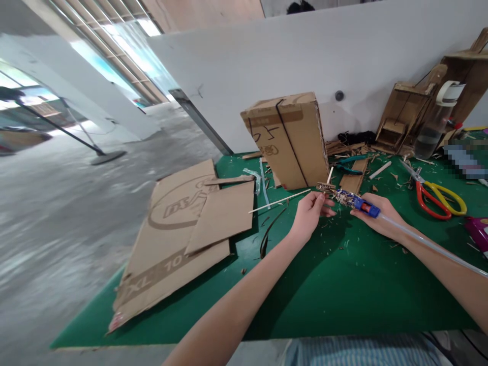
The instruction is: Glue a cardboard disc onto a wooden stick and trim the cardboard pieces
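My right hand (375, 216) is wrapped round a blue hot glue gun (366, 207), with a long translucent glue stick (427, 241) running out of its back over my forearm. Brown scraps cling along the gun's front. My left hand (310, 213) pinches a small brown cardboard piece (326, 188) close to the gun's nozzle. A short pale stick (330, 175) stands up at that piece. Another thin wooden stick (280, 201) reaches from beside my left hand towards the left. Whether the nozzle touches the cardboard cannot be made out.
Behind my hands stands a cardboard box (287, 145). Flattened cardboard (168, 234) covers the table's left side. To the right lie scissors (432, 193), with teal pliers (348, 166) farther back. A clear bottle (434, 124) stands near cardboard models (404, 114). Scraps litter the green table (343, 295).
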{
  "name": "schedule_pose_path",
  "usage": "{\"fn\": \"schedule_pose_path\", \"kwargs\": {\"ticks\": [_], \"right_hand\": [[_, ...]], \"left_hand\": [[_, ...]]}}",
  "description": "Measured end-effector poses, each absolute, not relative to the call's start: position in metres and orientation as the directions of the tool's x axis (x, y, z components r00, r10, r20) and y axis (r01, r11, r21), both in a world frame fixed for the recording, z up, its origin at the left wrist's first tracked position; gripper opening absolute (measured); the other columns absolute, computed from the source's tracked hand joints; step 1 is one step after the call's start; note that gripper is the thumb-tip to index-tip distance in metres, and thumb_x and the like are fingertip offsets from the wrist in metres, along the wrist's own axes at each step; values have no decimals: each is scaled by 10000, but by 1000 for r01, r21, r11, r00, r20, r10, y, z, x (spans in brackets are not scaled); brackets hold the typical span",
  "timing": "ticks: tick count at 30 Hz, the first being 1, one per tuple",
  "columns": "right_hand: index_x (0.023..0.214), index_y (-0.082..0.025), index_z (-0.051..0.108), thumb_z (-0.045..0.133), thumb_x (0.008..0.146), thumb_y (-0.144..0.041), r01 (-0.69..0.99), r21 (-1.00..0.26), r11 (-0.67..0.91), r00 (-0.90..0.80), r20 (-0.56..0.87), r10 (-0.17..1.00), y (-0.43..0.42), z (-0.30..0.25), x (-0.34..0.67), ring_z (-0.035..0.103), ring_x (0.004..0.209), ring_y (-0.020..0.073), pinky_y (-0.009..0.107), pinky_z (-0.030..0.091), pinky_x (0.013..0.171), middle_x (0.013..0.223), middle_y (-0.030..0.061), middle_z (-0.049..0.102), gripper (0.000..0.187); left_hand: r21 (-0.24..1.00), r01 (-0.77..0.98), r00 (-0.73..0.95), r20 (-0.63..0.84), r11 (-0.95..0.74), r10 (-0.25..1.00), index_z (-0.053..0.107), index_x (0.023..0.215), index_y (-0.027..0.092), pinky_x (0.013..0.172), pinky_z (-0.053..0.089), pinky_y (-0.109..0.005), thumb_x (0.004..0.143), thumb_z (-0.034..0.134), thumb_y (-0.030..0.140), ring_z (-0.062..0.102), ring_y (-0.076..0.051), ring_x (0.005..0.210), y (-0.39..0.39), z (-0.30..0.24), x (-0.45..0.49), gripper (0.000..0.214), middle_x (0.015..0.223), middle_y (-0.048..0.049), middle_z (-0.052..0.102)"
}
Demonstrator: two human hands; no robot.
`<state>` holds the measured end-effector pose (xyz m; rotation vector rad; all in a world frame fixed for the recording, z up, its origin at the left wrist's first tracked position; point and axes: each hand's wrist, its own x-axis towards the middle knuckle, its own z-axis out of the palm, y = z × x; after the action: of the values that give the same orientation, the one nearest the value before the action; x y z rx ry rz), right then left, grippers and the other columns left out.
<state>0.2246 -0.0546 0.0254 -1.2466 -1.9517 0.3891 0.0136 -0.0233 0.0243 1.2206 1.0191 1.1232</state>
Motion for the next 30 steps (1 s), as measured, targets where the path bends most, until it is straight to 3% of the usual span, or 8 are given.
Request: {"fn": "schedule_pose_path", "kwargs": {"ticks": [6, 14, 30], "right_hand": [[701, -219, 480, 641, 808, -503, 630, -639, 442, -203, 414, 887, -56, 27, 225, 537, 608, 143, 257, 398, 558, 658, -8, 547, 343], [922, -228, 581, 600, 843, -485, 624, -605, 494, -248, 446, 860, -54, 23, 226, 618, 767, 190, 300, 461, 661, 860, 45, 653, 269], [805, -221, 525, 568, 853, -536, 670, -556, 492, -260, 445, 857, -58, 25, 226, 573, 680, 163, 276, 412, 612, 766, 28, 612, 321]], "left_hand": [[998, -58, 191, 10, 1, 982, 536, 869, 147, 546, 513, -240, 842, 599, 483, 650, -124, 554, -23, 23, 14, 344, 767, -32, 668], [997, 61, 206, 41, -54, 978, 569, 848, 161, 453, 438, -215, 800, 637, 494, 604, -109, 493, -22, 24, 13, 343, 722, -5, 643], [995, 93, 178, 29, -46, 984, 559, 836, 159, 463, 453, -217, 821, 605, 493, 628, -123, 506, -20, 22, 10, 338, 770, -42, 693]]}}
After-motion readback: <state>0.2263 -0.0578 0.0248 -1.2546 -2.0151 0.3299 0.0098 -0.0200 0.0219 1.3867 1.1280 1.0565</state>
